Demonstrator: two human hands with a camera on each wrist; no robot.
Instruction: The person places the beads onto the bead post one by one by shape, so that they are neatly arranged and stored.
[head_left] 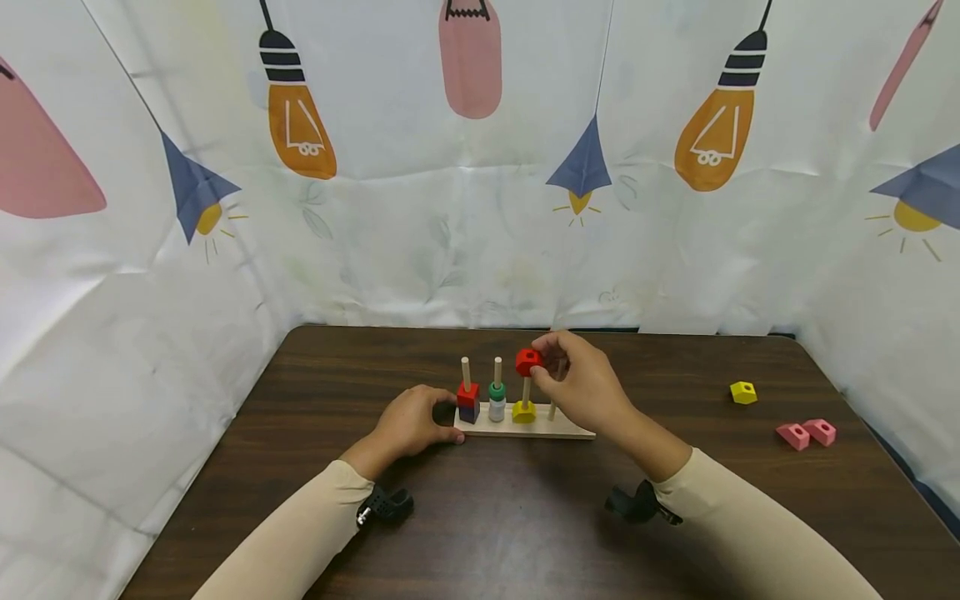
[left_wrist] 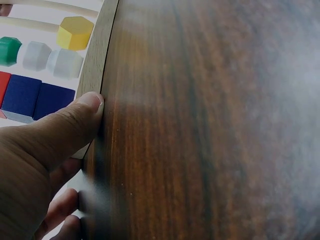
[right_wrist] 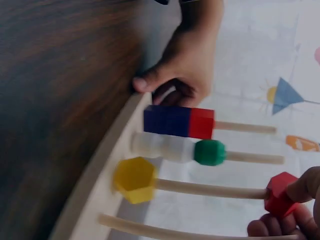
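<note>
My right hand (head_left: 585, 385) pinches a red hexagonal block (head_left: 527, 362) at the top of the third peg of a wooden peg board (head_left: 525, 429). In the right wrist view the peg's tip meets this block (right_wrist: 279, 195). Lower on that peg sits a yellow hexagonal block (right_wrist: 135, 180). My left hand (head_left: 411, 419) grips the board's left end, thumb on the front edge and fingers behind. Dark blue blocks (right_wrist: 166, 120) and a red block (right_wrist: 201, 123) fill the first peg's lower part. White beads (left_wrist: 50, 59) and a green bead (right_wrist: 210, 152) are on the second. The fourth peg (right_wrist: 150, 230) is bare.
To the right on the brown table (head_left: 487, 533) lie a yellow block (head_left: 743, 392) and two pink blocks (head_left: 793, 436), side by side. A white printed curtain (head_left: 450, 208) hangs behind the table and along its sides.
</note>
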